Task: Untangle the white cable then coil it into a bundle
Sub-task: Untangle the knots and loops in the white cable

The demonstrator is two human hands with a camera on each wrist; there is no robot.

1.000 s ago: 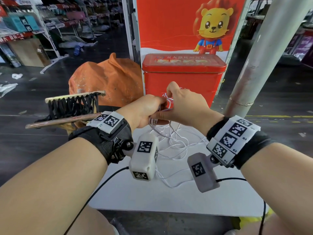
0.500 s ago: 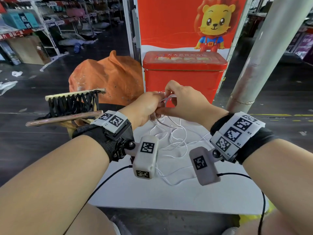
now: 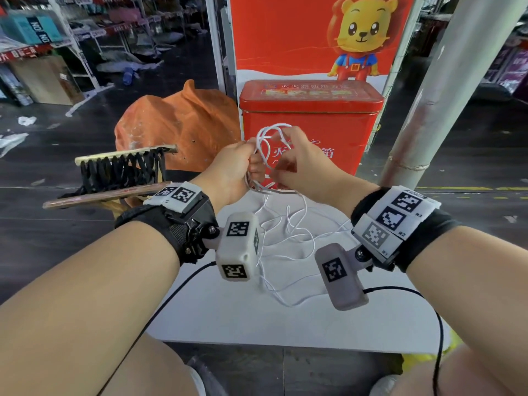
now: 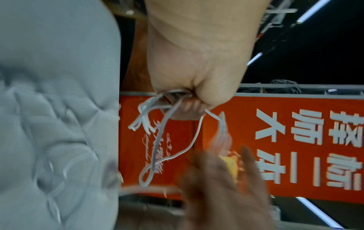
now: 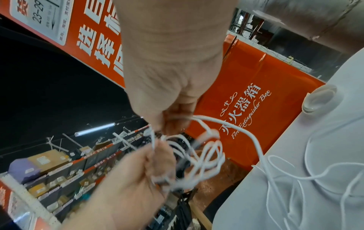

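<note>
The thin white cable (image 3: 288,224) lies in loose tangled loops on the white table (image 3: 228,315), and part of it rises to my hands. My left hand (image 3: 238,164) grips several strands in a fist; the left wrist view shows the cable (image 4: 157,140) hanging out of that fist (image 4: 197,93). My right hand (image 3: 297,161) pinches a loop that arches above both hands. Seen from the right wrist, cable loops (image 5: 206,152) run between the right hand (image 5: 173,118) and the left hand (image 5: 138,174). The cable ends are hidden.
A red metal fire extinguisher box (image 3: 311,115) stands right behind the hands, under a red lion poster (image 3: 314,32). An orange sack (image 3: 177,127) and a wooden frame with black straps (image 3: 120,172) sit at the left. A grey pillar (image 3: 445,90) rises at the right.
Both hands have risen from the table. The right hand has drawn a cable loop up and away from the left fist, so the hands now stand slightly apart.
</note>
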